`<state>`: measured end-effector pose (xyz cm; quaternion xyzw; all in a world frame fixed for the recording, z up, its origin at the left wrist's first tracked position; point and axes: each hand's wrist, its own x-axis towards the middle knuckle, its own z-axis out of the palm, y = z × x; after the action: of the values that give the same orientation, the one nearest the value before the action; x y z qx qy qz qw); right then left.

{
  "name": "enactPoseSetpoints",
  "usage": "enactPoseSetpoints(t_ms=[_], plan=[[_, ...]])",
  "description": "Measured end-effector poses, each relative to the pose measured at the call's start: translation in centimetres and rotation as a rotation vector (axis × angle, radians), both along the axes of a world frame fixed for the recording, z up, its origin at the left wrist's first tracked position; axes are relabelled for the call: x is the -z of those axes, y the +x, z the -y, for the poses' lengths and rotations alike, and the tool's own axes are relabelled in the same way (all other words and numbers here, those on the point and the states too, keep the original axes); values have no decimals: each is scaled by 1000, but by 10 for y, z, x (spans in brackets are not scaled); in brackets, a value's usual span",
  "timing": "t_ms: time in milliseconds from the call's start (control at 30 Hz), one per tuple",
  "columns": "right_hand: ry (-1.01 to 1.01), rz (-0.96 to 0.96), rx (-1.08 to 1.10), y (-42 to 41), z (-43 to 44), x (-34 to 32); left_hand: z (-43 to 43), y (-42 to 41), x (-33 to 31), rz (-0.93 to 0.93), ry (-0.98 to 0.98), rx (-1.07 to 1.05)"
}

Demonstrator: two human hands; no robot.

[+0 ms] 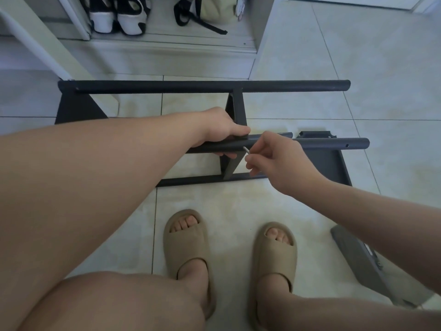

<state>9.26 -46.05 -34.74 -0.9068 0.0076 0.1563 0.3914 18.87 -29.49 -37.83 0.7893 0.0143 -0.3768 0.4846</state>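
Note:
A dark grey metal frame stands on the tiled floor, with a far tube [286,85] and a near tube [334,143] joined by a flat crosspiece [236,108]. My left hand [219,130] grips the near tube, thumb on top and fingers curled under. My right hand [274,156] pinches a small silver hex key [245,149], whose tip meets the side of the near tube just right of my left hand. A bolt hole [347,145] shows near the tube's right end.
A loose grey metal panel [358,259] lies on the floor at the right. My feet in beige slippers [188,249] stand in front of the frame. A white shelf unit [171,47] with shoes [119,17] and a bag stands behind it.

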Motion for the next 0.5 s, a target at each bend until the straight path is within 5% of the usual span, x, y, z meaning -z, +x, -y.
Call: enactPoseSetpoints(t_ms=[500], plan=[[-142, 135, -140, 7, -7, 9, -1, -2, 2, 44, 49, -9]])
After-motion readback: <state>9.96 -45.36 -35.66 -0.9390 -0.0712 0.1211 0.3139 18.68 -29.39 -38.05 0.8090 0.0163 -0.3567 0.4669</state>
